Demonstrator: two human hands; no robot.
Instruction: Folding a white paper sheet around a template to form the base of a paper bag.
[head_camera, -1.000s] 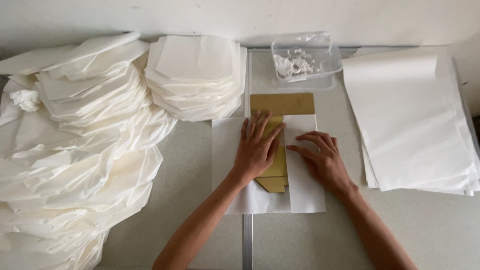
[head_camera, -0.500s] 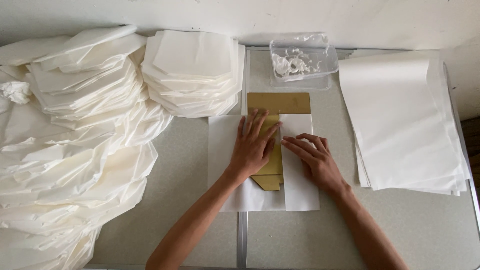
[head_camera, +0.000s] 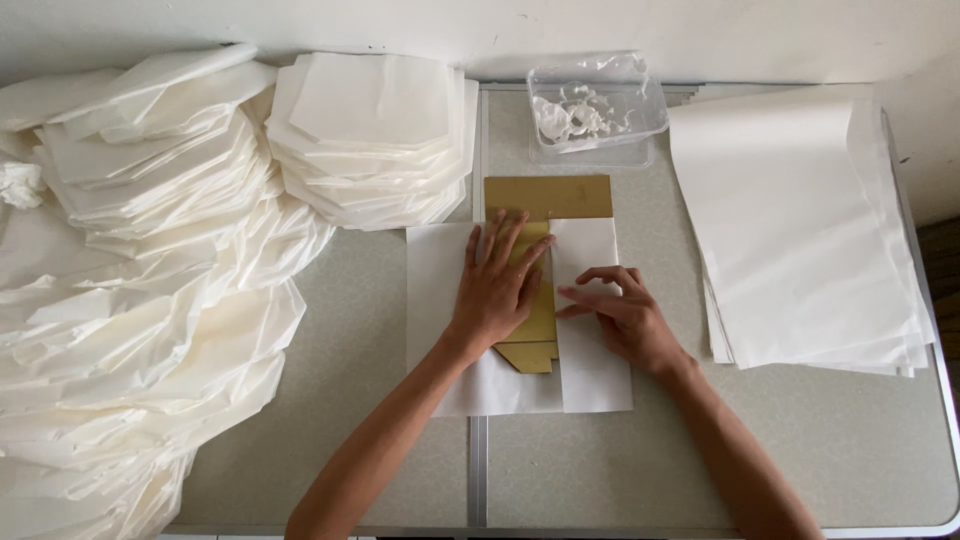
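**Paper half-folded over gold card**

Gold card (head_camera: 545, 200) lies mid-counter, its upper end bare, its lower tip showing below the left hand. White sheet (head_camera: 440, 300) lies under and around it. Right flap (head_camera: 590, 350) is already turned in over the card's right edge; left side of the sheet lies flat, not yet folded. Wrap looks roughly half done: one flap in, the other flap and the ends left.

Left hand (head_camera: 500, 290) presses flat, fingers spread, palm down on card and sheet, grasping nothing. Right hand (head_camera: 620, 315) rests on the right flap, fingers bent, tips pinning the fold edge; not clenched on anything.

Since half a second ago: right fingers have crept closer to the fold edge; left hand has barely moved.

Outward: folded stack (head_camera: 375, 130) above-left, a bigger heap (head_camera: 130, 300) far left, clear tub (head_camera: 597, 105) just above the card, flat sheets (head_camera: 800, 220) right. Counter (head_camera: 800, 440) is grey.
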